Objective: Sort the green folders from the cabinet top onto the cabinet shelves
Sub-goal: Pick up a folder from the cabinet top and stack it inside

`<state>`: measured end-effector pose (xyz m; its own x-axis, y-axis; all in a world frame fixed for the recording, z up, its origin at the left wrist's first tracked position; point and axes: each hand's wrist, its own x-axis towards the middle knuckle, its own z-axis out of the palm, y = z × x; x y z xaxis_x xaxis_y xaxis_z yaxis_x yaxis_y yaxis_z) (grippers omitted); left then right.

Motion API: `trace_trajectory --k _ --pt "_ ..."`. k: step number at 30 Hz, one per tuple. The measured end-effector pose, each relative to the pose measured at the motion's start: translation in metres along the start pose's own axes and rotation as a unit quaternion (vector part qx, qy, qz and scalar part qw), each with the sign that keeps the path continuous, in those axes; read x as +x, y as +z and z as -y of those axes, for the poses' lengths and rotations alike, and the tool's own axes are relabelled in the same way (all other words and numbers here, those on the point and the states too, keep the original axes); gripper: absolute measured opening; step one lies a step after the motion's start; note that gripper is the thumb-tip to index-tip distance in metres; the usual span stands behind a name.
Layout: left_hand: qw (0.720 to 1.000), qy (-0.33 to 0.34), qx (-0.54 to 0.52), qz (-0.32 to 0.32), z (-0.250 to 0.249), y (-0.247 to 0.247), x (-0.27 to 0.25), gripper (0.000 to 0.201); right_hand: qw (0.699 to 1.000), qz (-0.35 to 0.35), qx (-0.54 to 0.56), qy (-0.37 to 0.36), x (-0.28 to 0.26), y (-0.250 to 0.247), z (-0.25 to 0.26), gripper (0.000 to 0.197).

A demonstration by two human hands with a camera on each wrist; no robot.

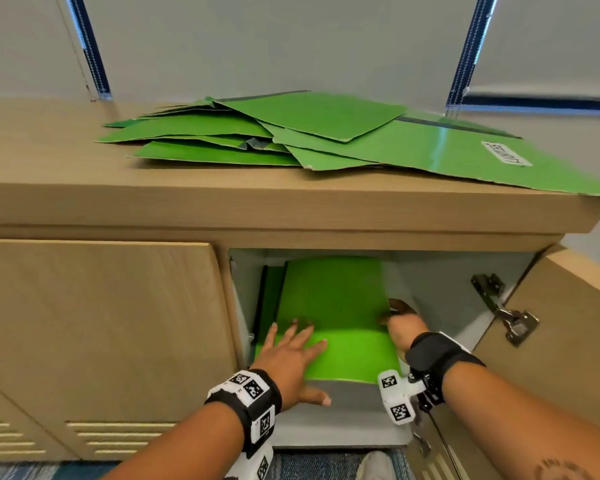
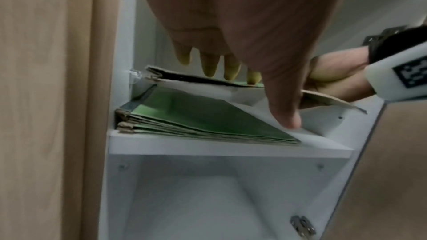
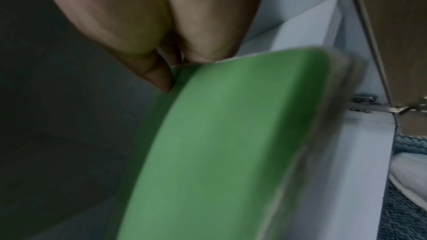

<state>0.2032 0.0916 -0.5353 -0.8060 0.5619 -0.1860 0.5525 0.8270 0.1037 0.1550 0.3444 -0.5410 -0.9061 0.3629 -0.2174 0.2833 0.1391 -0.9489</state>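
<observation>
The person's forearms reach toward the open cabinet (image 1: pixel 413 258). The left grip (image 1: pixel 291 355) lies flat, fingers straight, pressing the green folder (image 1: pixel 336 323) it rests on. To its right, the right grip (image 1: pixel 400 329) pinches that folder's right edge. Under both grips a stack of folders (image 2: pixel 196 121) sits on the white shelf (image 2: pixel 208 146). Above them, a loose pile of green folders (image 1: pixel 291 133) covers the wooden cabinet top (image 1: pixel 49 161), backed by grey window blinds (image 1: pixel 257 39). Below lies patterned carpet (image 1: pixel 326 465).

Window blinds (image 1: pixel 291 39) across top; metal hinge (image 1: pixel 506 311) on open door at right; blue carpet (image 1: pixel 312 465) and a shoe (image 1: pixel 374 465) at bottom.
</observation>
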Motion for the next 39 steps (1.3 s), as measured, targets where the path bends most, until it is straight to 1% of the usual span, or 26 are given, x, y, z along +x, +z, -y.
trace_trajectory --k 1,3,5,7,8,11,13,15,17,19,21,25,27,30,33,39 --pt "1.0 0.0 0.009 0.011 0.002 0.0 0.005 0.092 1.0 0.0 -0.015 -0.001 0.008 0.004 0.0 0.045" --pt "1.0 -0.013 -0.001 0.016 0.008 0.001 0.014 0.078 0.999 0.024 -0.04 -0.001 0.025 0.012 0.001 0.048" --pt "0.999 -0.025 -0.029 0.027 0.013 0.003 0.021 0.069 0.993 0.054 -0.107 0.0 0.032 0.02 0.003 0.04" --pt "0.997 -0.037 -0.04 0.049 0.015 0.007 0.027 0.066 0.983 0.077 -0.167 -0.004 0.039 0.027 -0.001 0.031" --pt "0.997 -0.043 -0.035 0.058 0.017 0.009 0.03 0.065 0.979 0.088 -0.184 -0.009 0.036 0.03 0.001 0.03" --pt "0.995 -0.059 -0.003 0.077 0.02 0.014 0.036 0.063 0.96 0.119 -0.255 -0.011 0.033 0.036 -0.001 0.046" --pt "0.994 -0.067 0.009 0.084 0.022 0.016 0.037 0.062 0.955 0.135 -0.263 -0.008 0.036 0.037 -0.007 0.047" --pt "0.993 -0.073 0.011 0.088 0.025 0.019 0.038 0.062 0.953 0.138 -0.271 -0.01 0.044 0.037 -0.014 0.048" --pt "0.993 -0.077 0.012 0.088 0.025 0.021 0.039 0.063 0.946 0.142 -0.29 -0.006 0.059 0.037 -0.028 0.063" --pt "0.993 -0.081 0.009 0.09 0.026 0.019 0.041 0.064 0.931 0.138 -0.338 0.001 0.05 0.041 -0.019 0.081" --pt "0.991 -0.086 0.005 0.098 0.027 0.016 0.043 0.067 0.909 0.129 -0.397 -0.003 0.041 0.046 -0.011 0.089" --pt "0.99 -0.092 0.007 0.109 0.027 0.015 0.046 0.069 0.864 0.131 -0.485 -0.026 0.034 0.051 -0.01 0.087" --pt "0.99 -0.091 0.005 0.105 0.026 0.017 0.047 0.069 0.852 0.133 -0.504 -0.041 0.031 0.051 -0.011 0.081" --pt "0.992 -0.091 -0.004 0.093 0.026 0.017 0.046 0.068 0.858 0.129 -0.496 -0.043 0.03 0.05 -0.012 0.079" --pt "0.994 -0.085 -0.023 0.061 0.025 0.01 0.038 0.07 0.873 0.106 -0.473 -0.058 0.023 0.048 -0.004 0.08" --pt "0.996 -0.053 -0.058 -0.033 0.015 -0.029 0.017 0.07 0.903 0.105 -0.386 -0.155 -0.016 0.038 0.031 0.054"
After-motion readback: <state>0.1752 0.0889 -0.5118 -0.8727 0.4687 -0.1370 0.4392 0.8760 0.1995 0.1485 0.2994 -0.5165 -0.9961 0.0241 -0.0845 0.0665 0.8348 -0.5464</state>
